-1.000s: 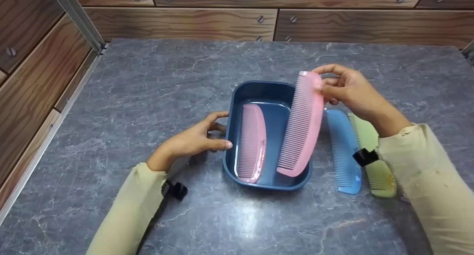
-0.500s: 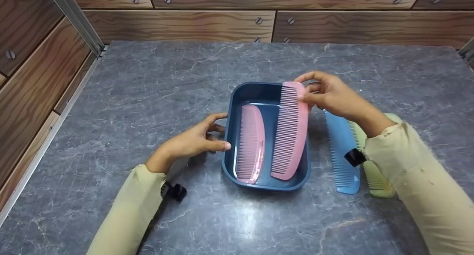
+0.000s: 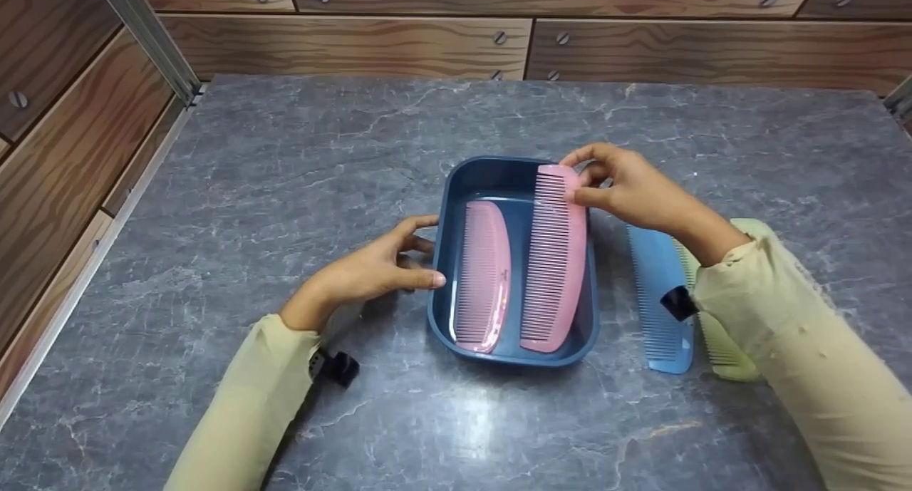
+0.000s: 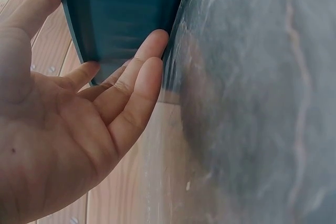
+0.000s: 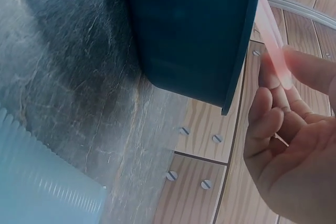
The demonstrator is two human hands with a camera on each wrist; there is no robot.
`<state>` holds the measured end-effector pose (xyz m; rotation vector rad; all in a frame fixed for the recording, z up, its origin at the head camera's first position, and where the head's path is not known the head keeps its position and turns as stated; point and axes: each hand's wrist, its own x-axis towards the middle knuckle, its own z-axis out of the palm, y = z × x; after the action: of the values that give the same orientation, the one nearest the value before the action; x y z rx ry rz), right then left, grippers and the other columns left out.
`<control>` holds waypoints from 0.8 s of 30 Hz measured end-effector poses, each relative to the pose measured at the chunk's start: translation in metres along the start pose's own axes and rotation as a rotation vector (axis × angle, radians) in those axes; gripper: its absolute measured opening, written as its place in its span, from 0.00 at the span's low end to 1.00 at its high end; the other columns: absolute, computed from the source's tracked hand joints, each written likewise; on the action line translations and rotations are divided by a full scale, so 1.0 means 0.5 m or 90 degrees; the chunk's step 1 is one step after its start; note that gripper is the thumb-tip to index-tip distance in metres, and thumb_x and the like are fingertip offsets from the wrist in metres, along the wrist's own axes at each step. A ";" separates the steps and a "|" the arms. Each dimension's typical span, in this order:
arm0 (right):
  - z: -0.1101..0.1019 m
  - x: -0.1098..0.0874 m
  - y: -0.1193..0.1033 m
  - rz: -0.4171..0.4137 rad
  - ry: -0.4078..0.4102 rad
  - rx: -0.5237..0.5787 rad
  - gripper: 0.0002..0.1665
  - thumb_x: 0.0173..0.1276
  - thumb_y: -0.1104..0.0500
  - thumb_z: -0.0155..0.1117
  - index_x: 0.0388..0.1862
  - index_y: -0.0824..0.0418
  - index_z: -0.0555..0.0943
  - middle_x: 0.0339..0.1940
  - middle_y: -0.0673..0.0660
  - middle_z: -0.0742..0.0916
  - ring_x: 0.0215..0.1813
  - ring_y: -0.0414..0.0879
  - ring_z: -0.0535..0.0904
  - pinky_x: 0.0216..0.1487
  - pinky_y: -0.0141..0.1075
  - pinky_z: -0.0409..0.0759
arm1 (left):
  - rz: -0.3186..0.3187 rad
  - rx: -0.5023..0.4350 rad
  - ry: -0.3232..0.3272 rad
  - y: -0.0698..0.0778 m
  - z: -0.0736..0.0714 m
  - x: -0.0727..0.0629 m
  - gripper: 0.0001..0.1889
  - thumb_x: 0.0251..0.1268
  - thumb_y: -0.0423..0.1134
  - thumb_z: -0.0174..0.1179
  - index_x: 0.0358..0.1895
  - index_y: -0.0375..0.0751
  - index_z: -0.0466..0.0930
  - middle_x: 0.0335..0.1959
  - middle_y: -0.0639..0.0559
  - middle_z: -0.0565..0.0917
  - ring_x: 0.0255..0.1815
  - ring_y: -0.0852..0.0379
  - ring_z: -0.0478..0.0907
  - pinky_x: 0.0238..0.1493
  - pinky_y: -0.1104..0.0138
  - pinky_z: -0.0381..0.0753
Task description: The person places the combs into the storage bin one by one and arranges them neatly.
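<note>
My right hand (image 3: 627,192) pinches the upper end of a pink comb (image 3: 554,270) between thumb and fingers. The comb slants over the right side of a dark blue tub (image 3: 513,359); its lower end is inside the walls. In the right wrist view the pinched comb end (image 5: 275,51) stands above the tub's rim. A second pink comb (image 3: 484,277), with a printed spine, lies at the left of the tub floor. On the tub's left side my left hand (image 3: 367,266) touches the wall, its fingers nearly straight against the outside in the left wrist view and the thumb at the rim.
Right of the tub, a blue comb (image 3: 659,298) and a light green comb (image 3: 727,348) lie on the grey marbled tabletop (image 3: 320,149), partly under my right forearm. Wood-patterned panels (image 3: 342,45) border the table at the back and left.
My right hand has brought the pink comb left and down, from above the tub's right rim into the tub. My left hand and the tub have stayed in place.
</note>
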<state>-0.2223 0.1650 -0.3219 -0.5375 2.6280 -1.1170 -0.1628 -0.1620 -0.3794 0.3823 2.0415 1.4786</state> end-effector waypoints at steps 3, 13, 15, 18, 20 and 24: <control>0.004 0.001 -0.006 0.006 0.009 -0.013 0.20 0.69 0.64 0.59 0.59 0.65 0.73 0.41 0.60 0.81 0.38 0.42 0.74 0.34 0.29 0.72 | 0.003 0.006 0.003 -0.001 0.000 0.000 0.44 0.61 0.40 0.66 0.76 0.52 0.48 0.65 0.39 0.69 0.54 0.48 0.80 0.51 0.62 0.78; 0.013 0.006 -0.003 -0.002 0.025 -0.046 0.20 0.69 0.63 0.58 0.58 0.65 0.75 0.45 0.62 0.81 0.43 0.48 0.71 0.34 0.31 0.70 | 0.006 0.014 0.008 0.001 0.000 0.000 0.44 0.61 0.40 0.66 0.76 0.51 0.48 0.65 0.38 0.69 0.52 0.49 0.80 0.50 0.63 0.78; 0.014 0.007 -0.001 -0.004 0.026 -0.053 0.20 0.69 0.63 0.58 0.59 0.64 0.75 0.46 0.62 0.81 0.43 0.48 0.69 0.34 0.32 0.69 | 0.006 0.010 0.009 0.002 0.000 -0.001 0.44 0.61 0.40 0.66 0.76 0.51 0.48 0.65 0.38 0.69 0.53 0.48 0.80 0.50 0.63 0.79; 0.017 0.010 0.002 -0.003 0.025 -0.062 0.20 0.69 0.63 0.58 0.59 0.64 0.75 0.46 0.62 0.81 0.43 0.48 0.68 0.34 0.34 0.67 | 0.007 0.008 0.008 0.002 0.001 0.000 0.44 0.61 0.39 0.66 0.76 0.51 0.48 0.65 0.38 0.69 0.53 0.48 0.80 0.51 0.62 0.79; 0.017 0.011 0.005 -0.006 0.022 -0.069 0.20 0.69 0.63 0.58 0.59 0.64 0.75 0.46 0.62 0.81 0.43 0.48 0.68 0.34 0.34 0.67 | 0.010 0.006 0.006 0.002 0.002 0.001 0.44 0.61 0.39 0.66 0.76 0.50 0.48 0.65 0.37 0.69 0.54 0.47 0.80 0.51 0.62 0.79; 0.016 0.013 0.008 -0.018 0.013 -0.072 0.21 0.69 0.62 0.58 0.59 0.66 0.75 0.46 0.63 0.81 0.43 0.49 0.68 0.38 0.36 0.66 | 0.011 0.003 0.001 0.001 0.002 0.001 0.44 0.62 0.38 0.65 0.76 0.49 0.47 0.65 0.37 0.69 0.53 0.49 0.80 0.50 0.64 0.79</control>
<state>-0.2263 0.1600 -0.3306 -0.5898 2.7223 -0.9913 -0.1626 -0.1609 -0.3794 0.4022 2.0472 1.4852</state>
